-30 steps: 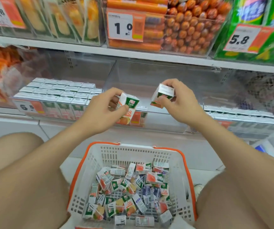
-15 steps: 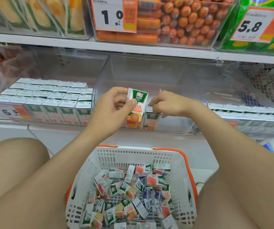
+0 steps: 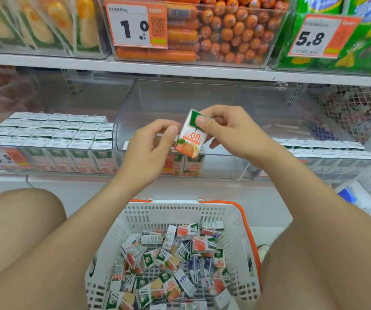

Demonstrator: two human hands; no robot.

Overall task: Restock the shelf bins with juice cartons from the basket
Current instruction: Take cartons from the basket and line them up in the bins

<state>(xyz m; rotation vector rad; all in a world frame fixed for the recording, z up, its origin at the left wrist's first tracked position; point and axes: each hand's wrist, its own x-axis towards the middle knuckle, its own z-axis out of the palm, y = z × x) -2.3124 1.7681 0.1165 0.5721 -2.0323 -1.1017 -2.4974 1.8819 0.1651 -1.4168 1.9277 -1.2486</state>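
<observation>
— What lay nearest to you?
— The white basket (image 3: 157,211) with orange handles sat below my wrists, between my knees. Loose cartons (image 3: 168,265) were heaped in it every which way.

— And your hands?
— Both were raised above the basket, at the front of the shelf. My right hand (image 3: 231,130) pinched the juice carton (image 3: 191,139) by its green top corner, thumb on the front and fingers behind. The carton hung tilted, with the 0.8 and the fruit picture toward me. My left hand (image 3: 148,151) was just left of it with its fingers curled and the thumb tip right at the carton's left edge. I could not tell whether that thumb touched the carton.

— What was past your fingers?
— Just below and behind them stood the clear middle bin (image 3: 224,162), with a few upright cartons (image 3: 193,167) at its front. Left of my left hand, packed rows of cartons (image 3: 52,130) filled a bin. More rows (image 3: 327,148) stood in another bin to the right of my right hand. Above my fingertips, on the upper shelf, were orange sausages (image 3: 231,32) and a price tag (image 3: 135,27) reading 1.0.
</observation>
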